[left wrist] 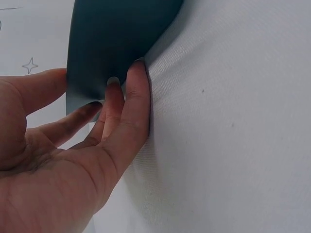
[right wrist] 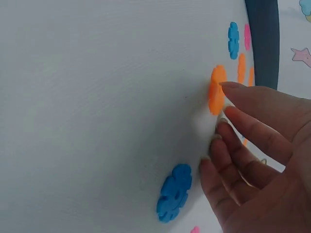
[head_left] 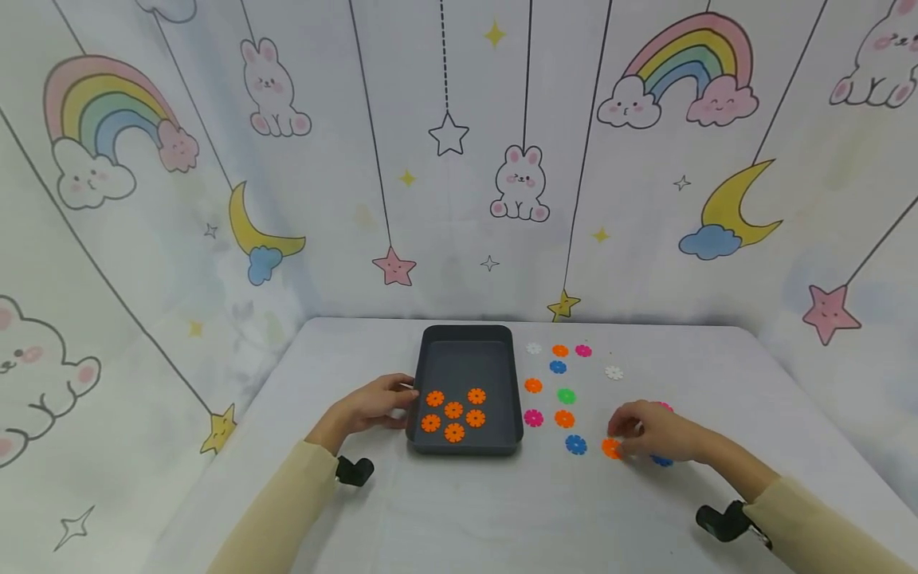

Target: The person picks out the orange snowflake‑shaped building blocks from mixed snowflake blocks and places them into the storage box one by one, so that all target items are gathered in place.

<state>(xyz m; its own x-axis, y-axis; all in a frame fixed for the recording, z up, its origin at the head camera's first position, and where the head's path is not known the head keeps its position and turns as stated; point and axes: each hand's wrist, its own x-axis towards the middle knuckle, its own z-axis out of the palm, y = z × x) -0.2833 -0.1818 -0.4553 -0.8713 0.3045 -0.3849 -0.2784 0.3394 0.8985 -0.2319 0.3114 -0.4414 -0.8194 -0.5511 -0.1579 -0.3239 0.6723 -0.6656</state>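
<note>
A dark grey rectangular tray (head_left: 466, 359) holds several orange flower-shaped plastic discs (head_left: 454, 410) in its near half. My left hand (head_left: 376, 402) touches the tray's left side; in the left wrist view, its fingertips meet the outer wall (left wrist: 121, 34) and rim, without curling round it. On the right, my right hand (head_left: 656, 430) reaches over the table, a fingertip at the edge of an orange disc (right wrist: 217, 90) that lies on the cloth. Its fingers are loosely bent. Close by that hand lies a blue disc (right wrist: 174, 193), and a pink disc (head_left: 665, 407) is partly hidden behind it.
Between tray and right hand, more loose discs are spread: a pink disc (head_left: 534, 418), a blue disc (head_left: 576, 444), a green disc (head_left: 566, 396), a white disc (head_left: 613, 372) and several orange ones. White cloth (head_left: 459, 518) covers the table; a patterned curtain (head_left: 459, 199) hangs behind.
</note>
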